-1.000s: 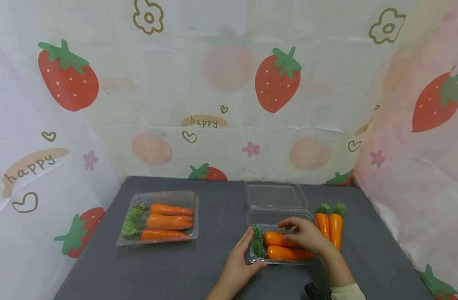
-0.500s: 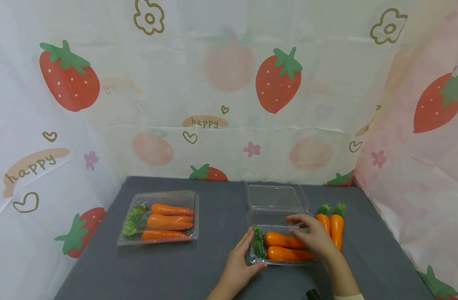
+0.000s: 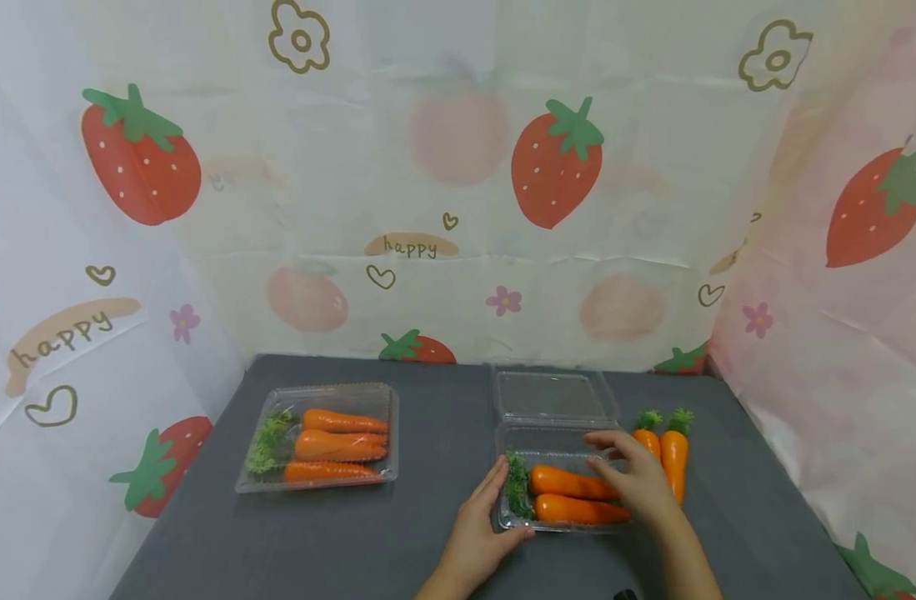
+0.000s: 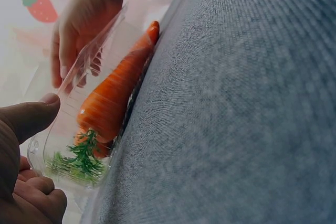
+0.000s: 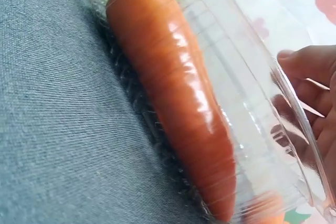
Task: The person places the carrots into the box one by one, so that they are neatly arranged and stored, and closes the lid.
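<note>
An open clear plastic clamshell box (image 3: 555,440) on the grey table holds two orange carrots, the front carrot (image 3: 578,509) and the rear carrot (image 3: 570,482), their green tops at the left end. My left hand (image 3: 476,533) grips the box's front left corner, fingers along the left side and thumb at the front edge. Over the box's right end, my right hand (image 3: 641,479) hovers with loosely bent, parted fingers and nothing between them. In the right wrist view, the thumb (image 5: 304,62) shows by the rim. The rear carrot's tip is hidden behind this hand.
Two loose carrots (image 3: 673,458) lie right of the box, partly behind my right hand. The open lid (image 3: 551,396) leans back behind the box. A closed clear box (image 3: 266,396) with three carrots stands at left. A strawberry-printed curtain (image 3: 337,167) encloses the table.
My right hand has moved slightly right, off the rear carrot, uncovering more of it. The left hand stays at the box's corner.
</note>
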The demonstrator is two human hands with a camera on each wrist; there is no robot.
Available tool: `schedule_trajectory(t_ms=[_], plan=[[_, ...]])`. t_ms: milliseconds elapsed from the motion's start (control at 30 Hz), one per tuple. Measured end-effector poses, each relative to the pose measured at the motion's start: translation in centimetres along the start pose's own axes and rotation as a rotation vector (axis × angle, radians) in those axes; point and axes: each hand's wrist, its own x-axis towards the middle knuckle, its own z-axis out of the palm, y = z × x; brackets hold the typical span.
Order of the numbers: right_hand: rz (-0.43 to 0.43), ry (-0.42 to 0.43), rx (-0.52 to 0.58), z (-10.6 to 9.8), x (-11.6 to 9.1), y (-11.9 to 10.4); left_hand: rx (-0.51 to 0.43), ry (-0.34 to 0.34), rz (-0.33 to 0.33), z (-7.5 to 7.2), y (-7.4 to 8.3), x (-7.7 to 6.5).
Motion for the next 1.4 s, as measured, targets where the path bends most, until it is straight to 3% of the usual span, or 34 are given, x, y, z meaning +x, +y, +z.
schedule_trajectory(t_ms=[400,567,967,1400], plan=[[0.045,0.165,-0.075,-1.9,-0.7,0.1,0.005,0.010,0.011,0.1,0.1,0.0],[0.060,0.228,-0.125,-2.4,-0.9,0.5,-0.014,-0.009,-0.013,0.0,0.1,0.0],[0.132,0.364,-0.063,-3.0,-1.0,1.5,0.003,-0.006,-0.017,0.1,0.2,0.1],[0.228,0.520,-0.133,-4.3,-1.8,3.6,-0.007,-0.009,-0.020,0.0,0.0,0.1]])
